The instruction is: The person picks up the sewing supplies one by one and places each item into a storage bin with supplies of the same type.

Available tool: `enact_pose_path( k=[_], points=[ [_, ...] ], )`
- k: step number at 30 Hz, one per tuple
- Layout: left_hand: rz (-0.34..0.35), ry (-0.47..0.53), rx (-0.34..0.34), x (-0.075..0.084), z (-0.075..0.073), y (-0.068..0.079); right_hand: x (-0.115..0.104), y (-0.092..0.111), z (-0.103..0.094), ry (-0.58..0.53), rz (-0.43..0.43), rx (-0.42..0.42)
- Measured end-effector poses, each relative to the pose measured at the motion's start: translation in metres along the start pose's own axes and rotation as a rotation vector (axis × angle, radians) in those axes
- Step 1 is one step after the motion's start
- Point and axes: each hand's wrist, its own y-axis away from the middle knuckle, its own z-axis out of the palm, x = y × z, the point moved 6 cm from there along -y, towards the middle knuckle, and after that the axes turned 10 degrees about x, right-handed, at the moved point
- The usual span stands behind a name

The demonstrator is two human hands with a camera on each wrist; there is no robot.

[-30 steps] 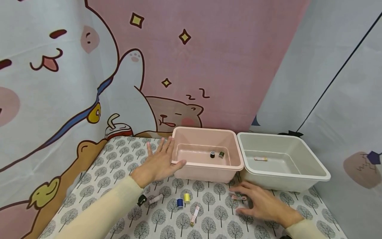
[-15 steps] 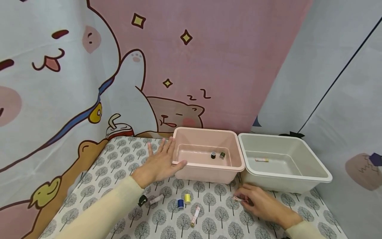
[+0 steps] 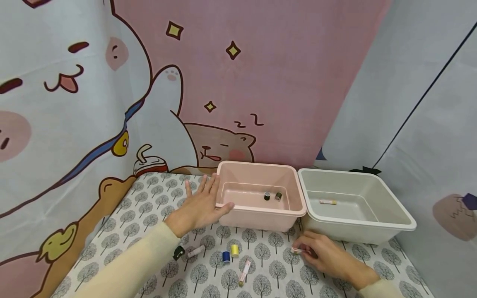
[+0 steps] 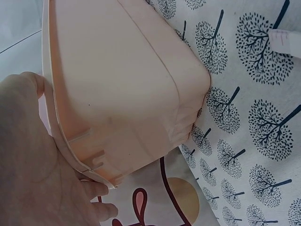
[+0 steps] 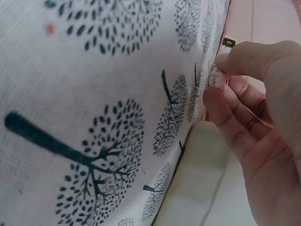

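Presently, the right hand (image 3: 326, 256) pinched a rolled tape measure (image 5: 218, 79) between thumb and fingers, at the table (image 3: 283, 286), just in front of the grey bin (image 3: 359, 222). Well apart, the left hand (image 3: 199, 210) lay, fingers spread, against the rim of the pink bin (image 3: 261, 210); blue spool (image 3: 225, 257) and yellow spool (image 3: 234, 251) stood side by side between.

Grey bin (image 3: 357, 231) (open-topped) beside right fingers (image 5: 225, 120)

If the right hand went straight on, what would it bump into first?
Probably the pink bin, low on its front wall; depth is unclear, so the right hand might pass just in front.
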Motion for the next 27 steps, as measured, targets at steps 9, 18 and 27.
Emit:
enact_pose_path(
  k=[9,18,27],
  points=[
    [-0.004,0.012,-0.009,-0.001,0.001,0.001,-0.008,-0.004,-0.003,-0.004,0.003,-0.004],
    [-0.015,-0.004,-0.004,-0.004,0.001,0.002,-0.016,-0.009,-0.007,-0.030,-0.006,0.001],
    [0.001,-0.001,0.003,-0.001,0.001,0.001,-0.023,-0.016,-0.018,-0.030,-0.008,0.003]
  ],
)
